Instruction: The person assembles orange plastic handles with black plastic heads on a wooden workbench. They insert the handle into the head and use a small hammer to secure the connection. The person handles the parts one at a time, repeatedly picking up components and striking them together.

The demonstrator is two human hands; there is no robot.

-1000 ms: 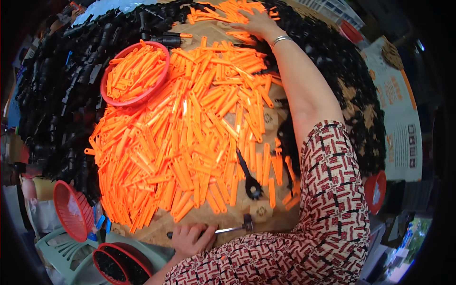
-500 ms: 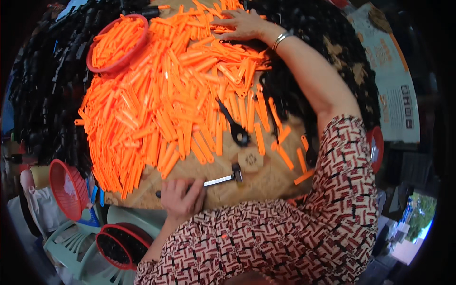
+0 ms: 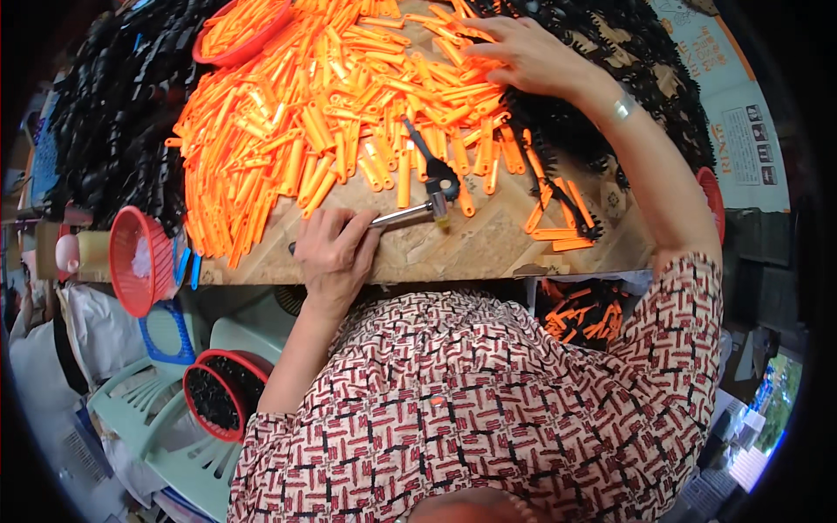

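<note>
My left hand (image 3: 336,253) is closed round the handle of a small hammer (image 3: 403,215) near the table's front edge. The hammer's metal shaft points right, and its dark head is beside a black plastic piece (image 3: 429,161) with a narrow stem and a broad holed end. My right hand (image 3: 527,57) reaches far forward, fingers stretched out, where the pile of orange plastic handles (image 3: 305,113) meets a heap of black parts (image 3: 610,52). A dark piece is near its fingertips; no grip on it shows.
A red basket (image 3: 286,26) of orange handles sits on the pile. More black parts (image 3: 122,113) cover the table's left. Several loose orange handles (image 3: 558,234) lie at right. Lower left are a red basket (image 3: 122,261), a green chair (image 3: 131,392) and red bowls of black bits (image 3: 196,359).
The whole view has shifted, with the table now higher in the picture. My right hand has moved off the orange handles toward the black heap. The hammer head is now closer to the black piece.
</note>
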